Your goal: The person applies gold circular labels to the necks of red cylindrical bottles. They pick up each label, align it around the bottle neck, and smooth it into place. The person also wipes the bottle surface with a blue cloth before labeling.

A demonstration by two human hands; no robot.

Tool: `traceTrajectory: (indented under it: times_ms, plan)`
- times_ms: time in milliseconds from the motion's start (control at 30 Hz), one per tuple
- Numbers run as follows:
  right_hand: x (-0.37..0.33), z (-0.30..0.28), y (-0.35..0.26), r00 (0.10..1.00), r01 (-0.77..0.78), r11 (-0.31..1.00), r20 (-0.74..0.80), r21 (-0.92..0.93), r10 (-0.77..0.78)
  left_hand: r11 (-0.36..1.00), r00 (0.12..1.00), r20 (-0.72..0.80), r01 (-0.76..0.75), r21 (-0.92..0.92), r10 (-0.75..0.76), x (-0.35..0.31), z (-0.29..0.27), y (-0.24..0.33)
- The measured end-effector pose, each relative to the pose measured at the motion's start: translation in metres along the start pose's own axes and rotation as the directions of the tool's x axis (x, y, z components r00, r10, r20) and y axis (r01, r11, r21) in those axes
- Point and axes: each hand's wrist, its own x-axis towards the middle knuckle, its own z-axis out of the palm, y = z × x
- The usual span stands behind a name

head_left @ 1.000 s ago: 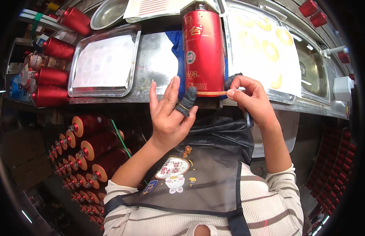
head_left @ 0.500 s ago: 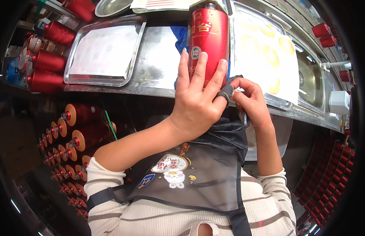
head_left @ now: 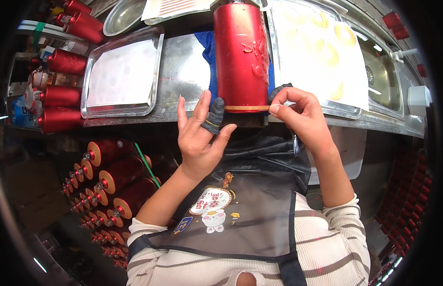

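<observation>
A glossy red bottle (head_left: 241,57) lies on its side on a blue cloth (head_left: 205,52), its base toward me. A thin gold strip (head_left: 245,108) runs across the bottle close to the base. My right hand (head_left: 305,117) is at the right end of this strip, thumb and forefinger pinched on it. Beside the bottle's left side, my left hand (head_left: 200,138) is open, fingers spread and holding nothing. One of its fingers wears a dark grey finger cot (head_left: 214,116); a similar dark cover (head_left: 281,90) shows at my right fingers.
A metal tray (head_left: 157,90) with white paper stands left; another tray (head_left: 274,43) with yellow-stained paper lies right. Beyond is a sink (head_left: 386,90) with a white bottle (head_left: 418,101). Red bottles (head_left: 66,95) line the left edge; several more (head_left: 107,181) are stacked below the bench.
My left hand has come off the bottle, moving left and toward me. The bottle has turned, showing another side, and the gold strip has come into sight. My right hand stays near the base.
</observation>
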Motion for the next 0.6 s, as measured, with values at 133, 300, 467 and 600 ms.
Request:
traceTrajectory:
  times_ms: [133, 300, 467, 600]
  plan:
    - [0.002, 0.0, 0.002, 1.0, 0.018, 1.0, -0.015, 0.003, -0.018, 0.991, 0.994, 0.008, -0.108, 0.076, 0.108, 0.009, -0.002, 0.005]
    - [0.005, -0.001, 0.005, 0.999, 0.045, 0.999, -0.012, -0.008, -0.045, 0.954, 0.968, 0.055, -0.251, 0.162, 0.245, 0.03, -0.008, 0.016]
    - [0.005, -0.003, 0.007, 0.999, 0.044, 0.999, -0.016, -0.031, -0.044, 0.893, 0.931, 0.137, -0.365, 0.265, 0.339, 0.054, -0.002, 0.037]
    - [0.004, -0.005, 0.009, 0.999, 0.01, 0.999, -0.033, -0.033, -0.012, 0.95, 0.969, 0.035, -0.248, 0.189, 0.246, 0.053, 0.012, 0.023]
